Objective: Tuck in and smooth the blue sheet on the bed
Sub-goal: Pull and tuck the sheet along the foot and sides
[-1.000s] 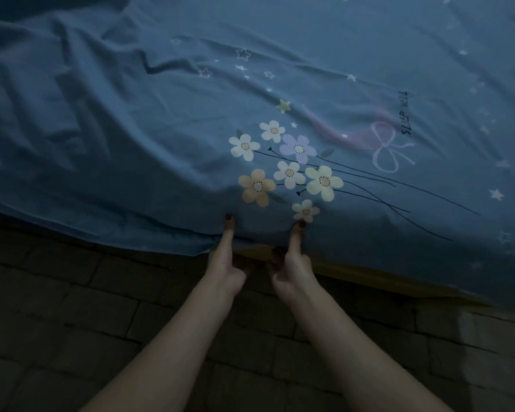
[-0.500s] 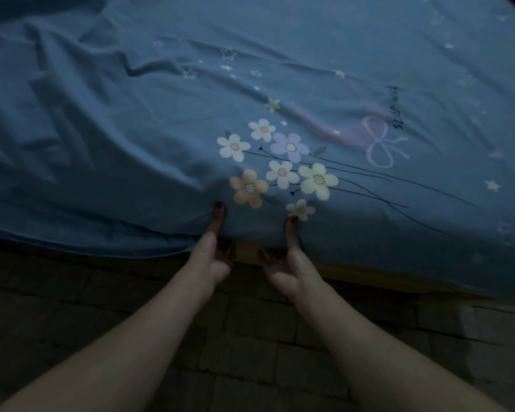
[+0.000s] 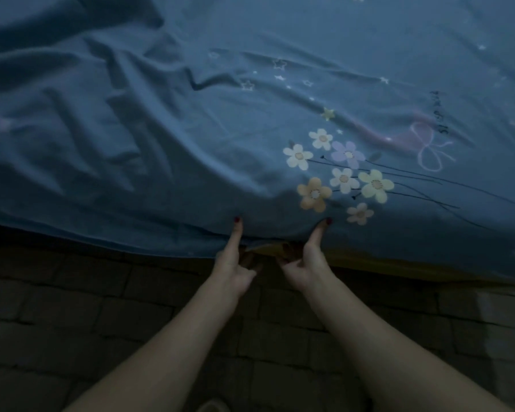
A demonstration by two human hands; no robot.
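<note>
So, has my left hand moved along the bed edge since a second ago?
Yes: the left hand has slid left along the blue sheet, farther from its orange flower print.

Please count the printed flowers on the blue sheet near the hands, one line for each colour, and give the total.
Flowers on the blue sheet, above the left hand and right hand:
White: 3
Purple: 1
Orange: 1
Yellow: 1
Pink: 1
Total: 7

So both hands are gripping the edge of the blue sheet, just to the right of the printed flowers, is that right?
Not quite. The head view shows both hands, left hand and right hand, gripping the blue sheet at its edge, but below and slightly left of the printed flowers, not to their right.
</note>
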